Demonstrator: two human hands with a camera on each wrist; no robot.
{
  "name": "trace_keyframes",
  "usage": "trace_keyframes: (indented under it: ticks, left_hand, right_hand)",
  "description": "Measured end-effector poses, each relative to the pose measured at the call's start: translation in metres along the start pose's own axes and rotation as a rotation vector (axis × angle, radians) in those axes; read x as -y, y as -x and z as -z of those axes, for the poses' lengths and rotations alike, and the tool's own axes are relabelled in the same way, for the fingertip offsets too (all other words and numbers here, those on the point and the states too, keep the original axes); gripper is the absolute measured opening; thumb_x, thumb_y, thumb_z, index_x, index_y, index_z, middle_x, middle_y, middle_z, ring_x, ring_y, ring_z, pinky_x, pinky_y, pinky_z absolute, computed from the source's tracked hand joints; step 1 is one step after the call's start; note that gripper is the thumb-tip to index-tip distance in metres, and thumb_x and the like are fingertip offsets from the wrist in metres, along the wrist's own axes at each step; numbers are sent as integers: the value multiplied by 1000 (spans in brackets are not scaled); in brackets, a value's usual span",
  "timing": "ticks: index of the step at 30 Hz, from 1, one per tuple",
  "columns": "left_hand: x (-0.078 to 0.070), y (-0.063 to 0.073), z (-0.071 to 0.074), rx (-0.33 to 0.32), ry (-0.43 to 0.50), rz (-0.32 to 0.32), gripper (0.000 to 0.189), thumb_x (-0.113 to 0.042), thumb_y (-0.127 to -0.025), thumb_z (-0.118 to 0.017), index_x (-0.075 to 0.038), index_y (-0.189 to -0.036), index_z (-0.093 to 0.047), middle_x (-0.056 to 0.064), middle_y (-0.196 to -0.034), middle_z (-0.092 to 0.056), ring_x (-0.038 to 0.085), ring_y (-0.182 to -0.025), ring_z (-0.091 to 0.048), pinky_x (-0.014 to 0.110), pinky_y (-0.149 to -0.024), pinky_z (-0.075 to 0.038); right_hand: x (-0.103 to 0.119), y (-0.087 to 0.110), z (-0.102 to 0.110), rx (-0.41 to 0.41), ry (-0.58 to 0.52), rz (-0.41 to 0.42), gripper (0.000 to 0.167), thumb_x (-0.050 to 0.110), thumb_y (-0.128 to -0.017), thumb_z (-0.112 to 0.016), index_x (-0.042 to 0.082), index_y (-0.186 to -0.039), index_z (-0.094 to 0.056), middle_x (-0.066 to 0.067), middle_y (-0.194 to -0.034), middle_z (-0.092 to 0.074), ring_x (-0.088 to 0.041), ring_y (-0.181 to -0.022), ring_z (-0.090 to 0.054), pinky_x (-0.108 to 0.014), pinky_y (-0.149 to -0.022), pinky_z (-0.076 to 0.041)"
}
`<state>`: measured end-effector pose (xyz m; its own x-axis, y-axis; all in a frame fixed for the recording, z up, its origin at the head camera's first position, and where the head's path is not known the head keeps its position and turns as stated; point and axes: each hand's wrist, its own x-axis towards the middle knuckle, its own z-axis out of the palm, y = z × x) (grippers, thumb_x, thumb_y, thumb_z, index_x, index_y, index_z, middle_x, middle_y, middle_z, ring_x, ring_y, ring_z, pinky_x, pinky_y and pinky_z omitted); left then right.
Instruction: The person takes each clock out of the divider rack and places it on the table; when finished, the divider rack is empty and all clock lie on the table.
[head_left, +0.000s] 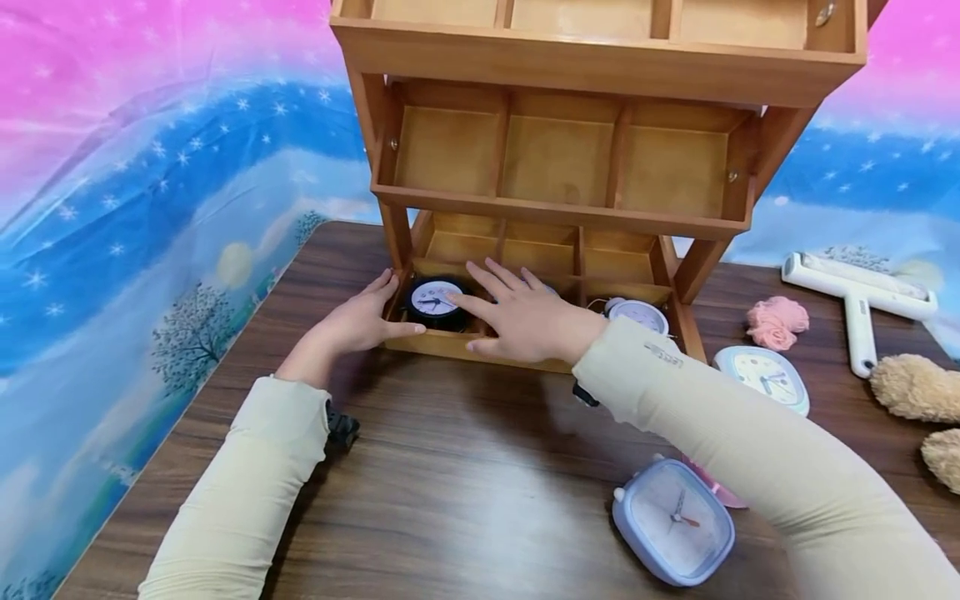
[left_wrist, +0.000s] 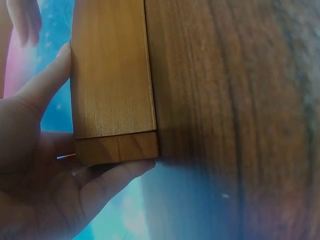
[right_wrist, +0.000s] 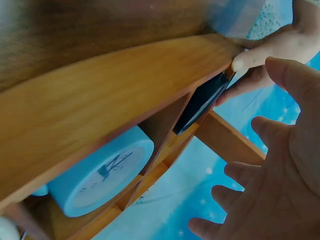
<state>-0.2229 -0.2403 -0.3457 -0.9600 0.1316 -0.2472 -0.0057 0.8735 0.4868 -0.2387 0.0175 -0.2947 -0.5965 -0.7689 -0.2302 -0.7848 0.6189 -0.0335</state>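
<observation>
Currently, the left hand grasps the wooden rack at its lower left corner, beside the black clock in the left compartment, while the right hand, spread and gripping nothing, is over the blue clock in the middle compartment.

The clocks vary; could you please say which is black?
The black clock sits leftmost in the wooden rack, beside the left hand; the others are paler.

Printed marks, none legible
Small dark print on the right sleeve, near the wooden rack's lower right corner, is too blurred to read, as are dial markings on the black clock inside the rack and the pale clock right of the rack.
</observation>
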Motion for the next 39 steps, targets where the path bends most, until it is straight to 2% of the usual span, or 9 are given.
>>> trace_keyframes:
  ticks: [5,8,12,16,22,26,31,36,39]
  left_hand:
    - [0,0,1,1,-3,-10,98,-51,-95,-62,-1,-158,-6,16,-165,5,41,-149,-9,57,-117,-18]
    - [0,1,1,4,3,-14,97,-50,-95,-62,-1,-158,-6,16,-165,5,41,-149,-9,56,-117,-18]
    - [2,3,1,6,14,-12,96,-48,-96,-62,-1,-158,-6,15,-165,5,40,-149,-8,56,-117,-18]
    - [3,4,1,-3,25,-6,96,-48,-96,-63,-3,-159,-6,14,-166,4,39,-150,-9,56,-117,-19]
    - [1,5,2,-8,29,-12,97,-50,-94,-63,-4,-159,-6,13,-166,4,38,-150,-10,55,-117,-20]
    - [1,4,2,-7,23,-18,98,-51,-94,-63,-3,-159,-7,12,-166,4,37,-150,-10,54,-117,-20]
    - [2,2,1,-3,23,-20,98,-50,-94,-63,-4,-159,-6,12,-166,5,37,-150,-9,53,-118,-20]
    - [3,4,2,-2,25,-14,98,-49,-95,-63,-3,-158,-6,12,-166,5,38,-150,-10,54,-117,-20]
    - [2,5,3,-4,26,-18,98,-49,-95,-64,-3,-158,-6,13,-166,5,38,-150,-11,54,-117,-21]
  right_hand:
    - [0,-29,2,16,-49,-13,68,44,-104,-47,32,-161,-10,-11,-166,2,-27,-152,1,-55,-119,-13]
    - [2,-44,2,12,-51,-11,68,39,-104,-49,28,-161,-14,-14,-166,-4,-31,-151,-10,-53,-118,-20]
    - [7,-62,1,22,-43,-40,67,45,-103,-50,28,-160,-20,-16,-164,-16,-35,-148,-20,-52,-117,-24]
    - [13,-75,1,57,-57,-89,69,54,-100,-48,31,-160,-22,-15,-160,-25,-35,-147,-23,-52,-116,-26]
    - [15,-84,3,97,-142,-164,70,58,-99,-47,34,-159,-22,-15,-162,-19,-37,-149,-15,-57,-116,-20]
    - [14,-87,0,90,-146,-200,72,63,-97,-46,35,-159,-22,-15,-163,-18,-39,-149,-13,-63,-115,-14]
    - [13,-93,-3,74,-176,-226,80,67,-93,-50,35,-160,-20,-14,-162,-20,-39,-147,-19,-66,-113,-12]
    - [13,-100,-3,57,-222,-186,79,61,-92,-57,36,-159,-24,-13,-156,-29,-37,-141,-31,-68,-110,-14]
    - [13,-102,-3,49,-222,-169,76,58,-93,-57,37,-158,-25,-13,-154,-31,-37,-139,-34,-69,-109,-14]
